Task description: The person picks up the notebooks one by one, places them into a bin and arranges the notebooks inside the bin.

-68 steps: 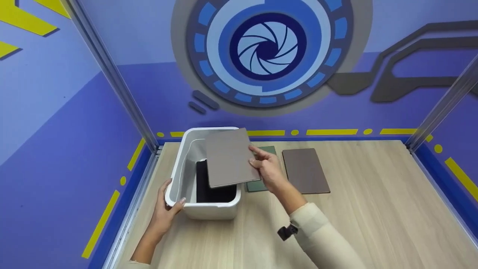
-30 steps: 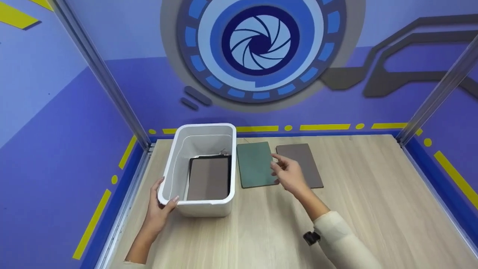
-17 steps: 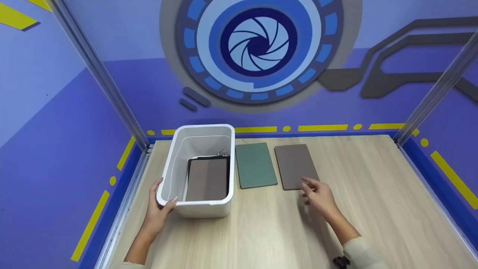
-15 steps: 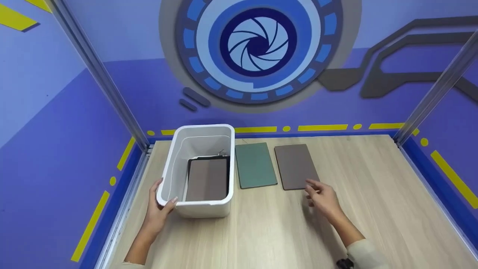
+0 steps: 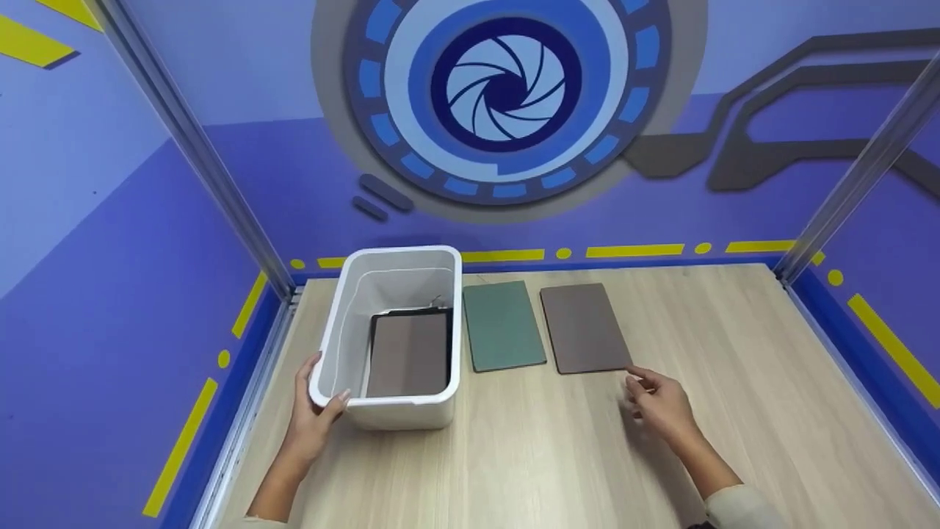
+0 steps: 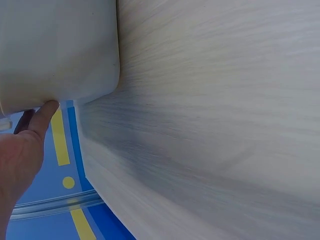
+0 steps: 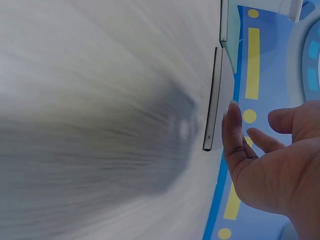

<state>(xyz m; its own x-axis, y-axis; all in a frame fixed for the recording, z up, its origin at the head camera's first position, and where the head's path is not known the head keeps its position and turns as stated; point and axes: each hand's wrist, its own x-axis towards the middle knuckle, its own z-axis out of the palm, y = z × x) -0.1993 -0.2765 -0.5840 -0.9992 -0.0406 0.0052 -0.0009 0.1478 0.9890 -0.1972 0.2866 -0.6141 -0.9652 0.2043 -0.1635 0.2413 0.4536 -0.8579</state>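
Observation:
My left hand grips the near left corner of a white plastic bin, thumb over the rim and fingers along the outer wall. Inside the bin a brown notebook lies flat on top of a black item. On the table, right of the bin, lie a green notebook and a second brown notebook, side by side. My right hand is at that brown notebook's near right corner, fingers loosely bent, holding nothing. The right wrist view shows this notebook edge-on, beside the fingertips.
The wooden table meets blue printed walls at the back and sides. Metal corner posts rise at the left and right. The bin stands near the table's left side, close to the back wall.
My right hand has laid a brown notebook in the bin, let go, and moved right past the green notebook to the other brown one's near corner. The left hand keeps hold of the bin.

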